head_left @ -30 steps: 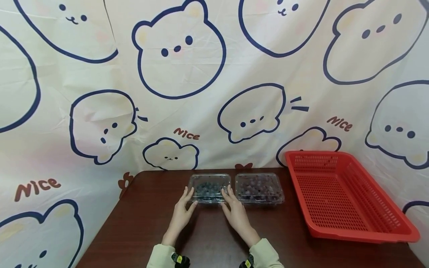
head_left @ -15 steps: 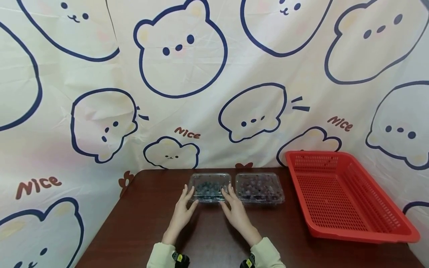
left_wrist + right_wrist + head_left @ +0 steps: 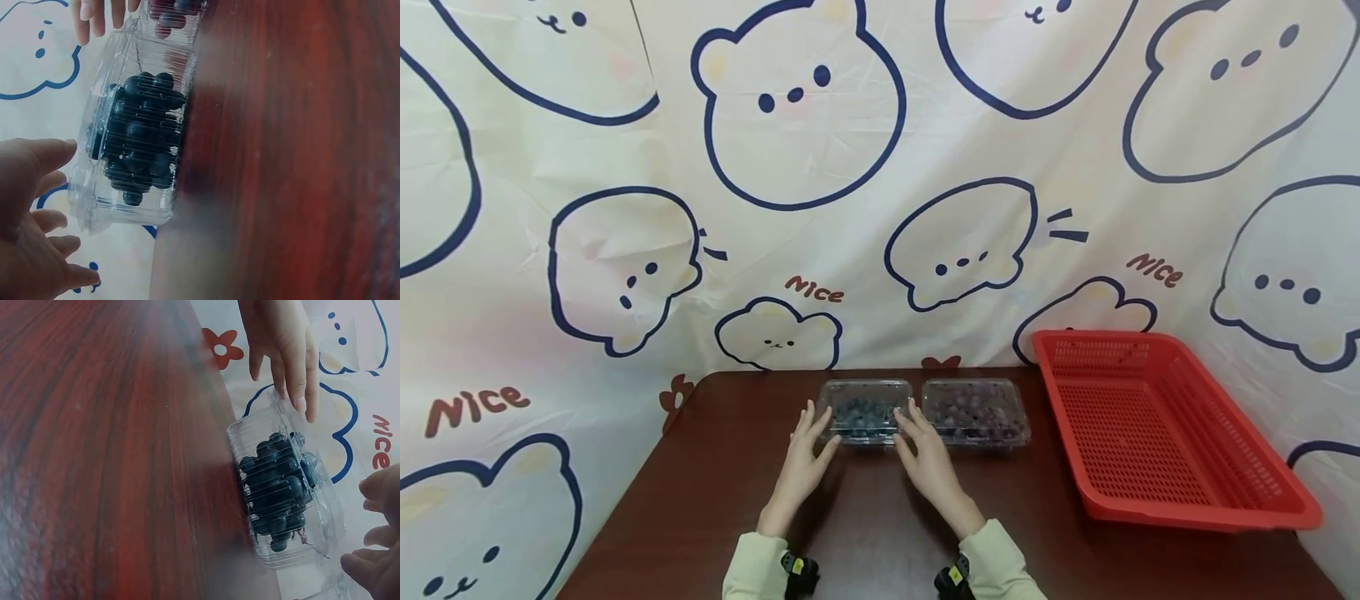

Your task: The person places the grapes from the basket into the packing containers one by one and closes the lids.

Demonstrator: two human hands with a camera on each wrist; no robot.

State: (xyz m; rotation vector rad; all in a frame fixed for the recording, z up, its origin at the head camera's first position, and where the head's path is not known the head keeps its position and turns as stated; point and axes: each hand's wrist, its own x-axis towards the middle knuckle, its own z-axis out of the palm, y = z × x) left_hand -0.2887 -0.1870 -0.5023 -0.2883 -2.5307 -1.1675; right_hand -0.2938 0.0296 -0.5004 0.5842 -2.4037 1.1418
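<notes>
A clear plastic clamshell box with dark blue, round grape-like fruit inside lies on the table between both hands. Its lid is down. At its left front corner is my left hand, fingers spread and loosely bent, fingertips right by the lid rim in the left wrist view. My right hand is at the right front corner, fingers spread over that edge. Beside it, on the right, sits a second clear box of reddish-purple fruit, which the right fingertips come close to. Neither hand is curled round anything.
A red perforated plastic basket stands at the right of the dark brown table. Behind the boxes, a cloth printed with cartoon bears hangs down at the table's back edge.
The head view has shifted a little, so the whole scene sits slightly higher. Both hands keep their places at the box corners, and the boxes and basket stay put.
</notes>
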